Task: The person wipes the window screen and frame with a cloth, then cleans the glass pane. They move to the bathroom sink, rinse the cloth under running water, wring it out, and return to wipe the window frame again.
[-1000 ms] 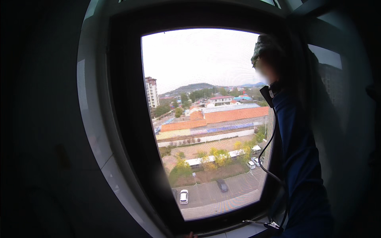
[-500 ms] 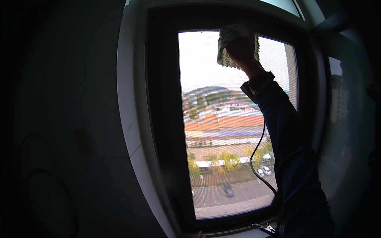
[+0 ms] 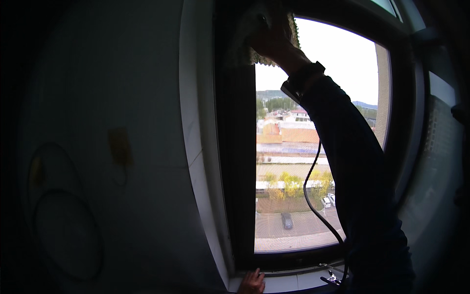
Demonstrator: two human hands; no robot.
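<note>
High up at the window's upper left corner, my right hand [image 3: 274, 43] presses a cloth [image 3: 295, 35] with a ragged, tufted edge against the dark window frame [image 3: 236, 147]. Its fingers are in deep shadow, bent over the cloth, part of which is lost in the dark. A dark band circles that wrist, and the sleeve is dark blue. Low down, my left hand [image 3: 252, 281] rests on the pale window sill [image 3: 289, 282], near its left end, fingers stretched out and holding nothing. Mesh-like lines cross the window pane [image 3: 289, 235].
A black cable [image 3: 307, 188] hangs beside my right arm. On the sill sits a small metal clip [image 3: 332, 279]. A dark wall [image 3: 132, 210] stands at left, a glass panel [image 3: 435, 147] at right. Outside, far below, are trees, buildings and parked cars.
My right hand has moved the cloth leftward and up, from the pane's top edge to the frame's upper left corner. The view has shifted, and more of my left hand shows on the sill.
</note>
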